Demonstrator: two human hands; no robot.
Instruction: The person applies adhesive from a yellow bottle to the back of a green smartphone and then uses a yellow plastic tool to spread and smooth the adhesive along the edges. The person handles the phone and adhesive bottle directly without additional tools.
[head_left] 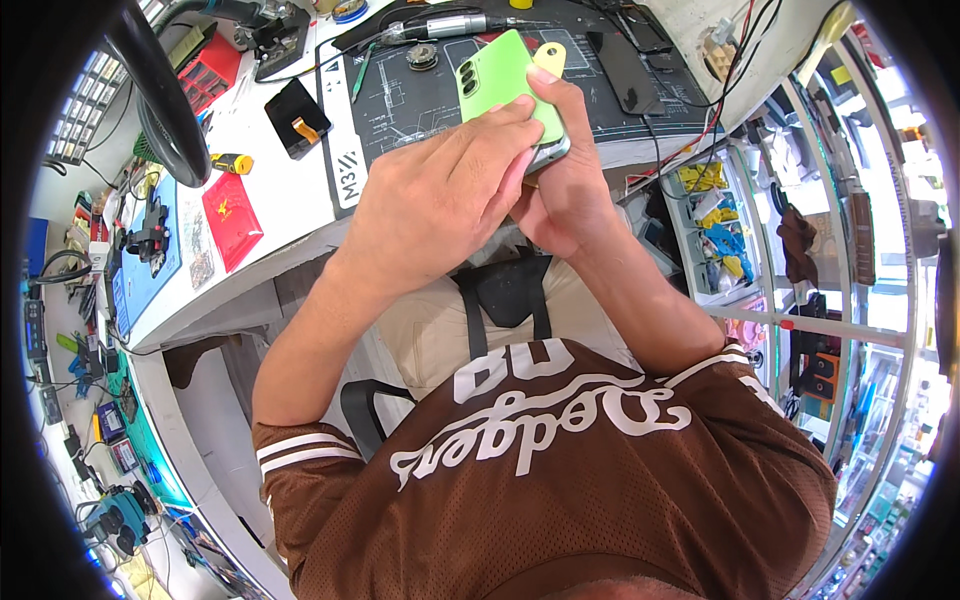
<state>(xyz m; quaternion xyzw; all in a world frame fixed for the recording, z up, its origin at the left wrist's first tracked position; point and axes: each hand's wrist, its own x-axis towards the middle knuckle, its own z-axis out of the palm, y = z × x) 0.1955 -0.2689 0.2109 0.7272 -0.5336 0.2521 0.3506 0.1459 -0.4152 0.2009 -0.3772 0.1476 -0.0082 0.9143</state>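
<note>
A light green phone [500,75], with its back panel and camera lenses facing up, is held over the near edge of a dark work mat [390,110]. My right hand [565,200] grips its lower right side, with the thumb along the edge. My left hand [430,200] lies across the lower part of the back, fingers closed and pressed onto it. By the lower corner the back panel and the pale frame show as separate layers. A pale yellow rounded piece with a dark hole [550,57] shows beside my right thumb; whether I hold it I cannot tell.
Left of the mat lie a black screen with an orange ribbon cable [297,118], a red packet [232,222] and a yellow-black tool [232,163]. A black lamp-like arm [165,110] hangs above. A pen-shaped tool [440,27] and a dark phone panel [625,75] lie farther back.
</note>
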